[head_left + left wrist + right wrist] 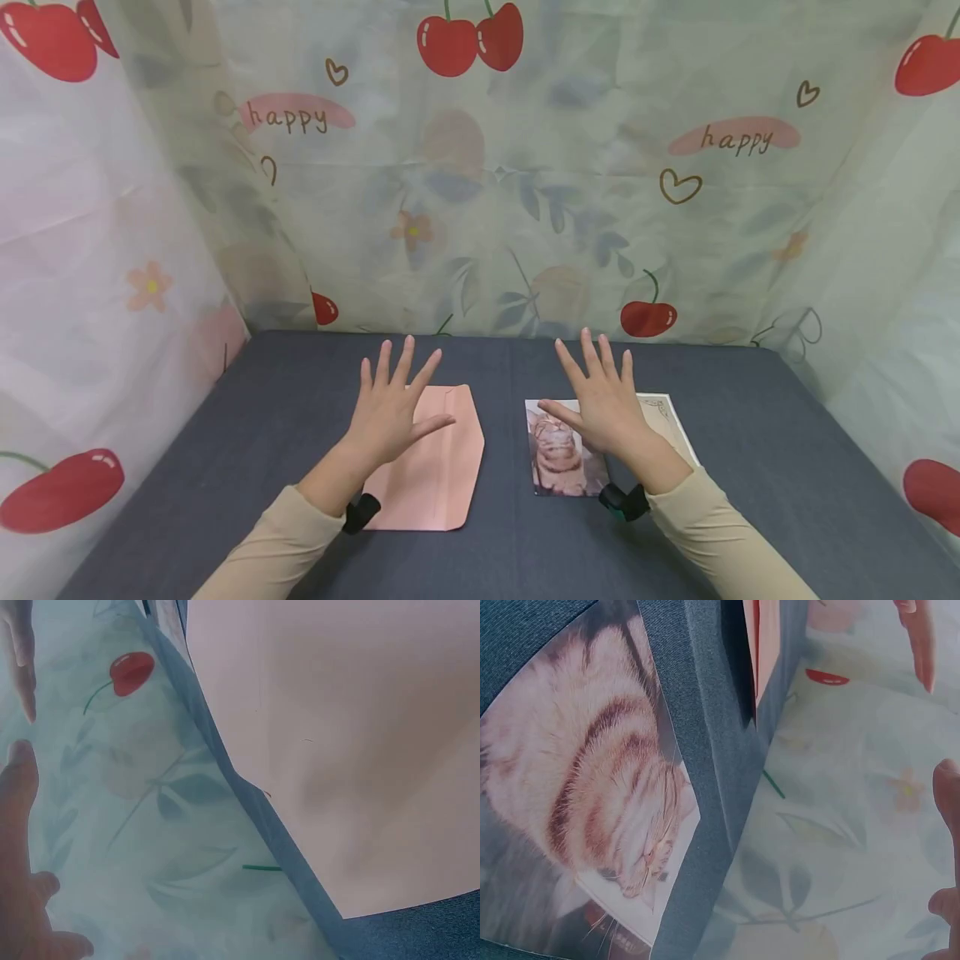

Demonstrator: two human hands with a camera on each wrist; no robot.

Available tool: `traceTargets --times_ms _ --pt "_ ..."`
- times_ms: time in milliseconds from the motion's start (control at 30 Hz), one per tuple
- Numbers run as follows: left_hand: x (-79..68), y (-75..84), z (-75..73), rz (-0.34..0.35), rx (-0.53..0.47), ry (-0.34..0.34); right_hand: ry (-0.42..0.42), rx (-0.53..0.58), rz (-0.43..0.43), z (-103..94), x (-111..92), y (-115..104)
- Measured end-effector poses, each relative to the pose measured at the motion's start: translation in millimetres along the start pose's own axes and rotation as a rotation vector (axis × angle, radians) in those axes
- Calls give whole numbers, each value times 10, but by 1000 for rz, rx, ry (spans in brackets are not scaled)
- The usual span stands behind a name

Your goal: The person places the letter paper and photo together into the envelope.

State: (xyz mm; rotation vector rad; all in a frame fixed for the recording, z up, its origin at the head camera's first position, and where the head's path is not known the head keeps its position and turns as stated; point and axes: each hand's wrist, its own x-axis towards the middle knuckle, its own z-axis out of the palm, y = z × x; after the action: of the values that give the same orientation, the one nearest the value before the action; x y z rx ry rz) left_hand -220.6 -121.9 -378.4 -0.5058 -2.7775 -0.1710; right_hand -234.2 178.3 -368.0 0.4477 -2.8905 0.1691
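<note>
My left hand (387, 414) hovers with fingers spread over a pink envelope (457, 467), holding nothing. The envelope lies flat, its pointed flap edge toward the right; the left wrist view shows its pale surface (360, 750) up close. Also spread and holding nothing, my right hand (606, 406) is above a cat photo card (557, 454) and a cream card with a dark ornamental corner (660, 410). My hand and forearm cover much of the cream card. In the right wrist view the striped cat picture (592, 765) fills the left side.
A dark blue-grey cloth (502, 550) covers the table. Behind it hangs a patterned curtain (480, 208) with cherries and "happy" lettering, and similar fabric encloses both sides. A black wrist strap (362, 512) sits on the left wrist, another strap (624, 502) on the right.
</note>
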Motion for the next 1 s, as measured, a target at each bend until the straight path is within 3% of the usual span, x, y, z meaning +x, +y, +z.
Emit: traceTargets --times_ms 533,800,1000 --pt "-32 50 -117 50 2 6 35 42 -44 -70 -71 -131" --pt "-58 88 -169 72 -53 -60 53 163 -120 -10 -101 -244" --pt "-97 82 -142 77 -100 -134 12 243 -170 73 -122 -360"
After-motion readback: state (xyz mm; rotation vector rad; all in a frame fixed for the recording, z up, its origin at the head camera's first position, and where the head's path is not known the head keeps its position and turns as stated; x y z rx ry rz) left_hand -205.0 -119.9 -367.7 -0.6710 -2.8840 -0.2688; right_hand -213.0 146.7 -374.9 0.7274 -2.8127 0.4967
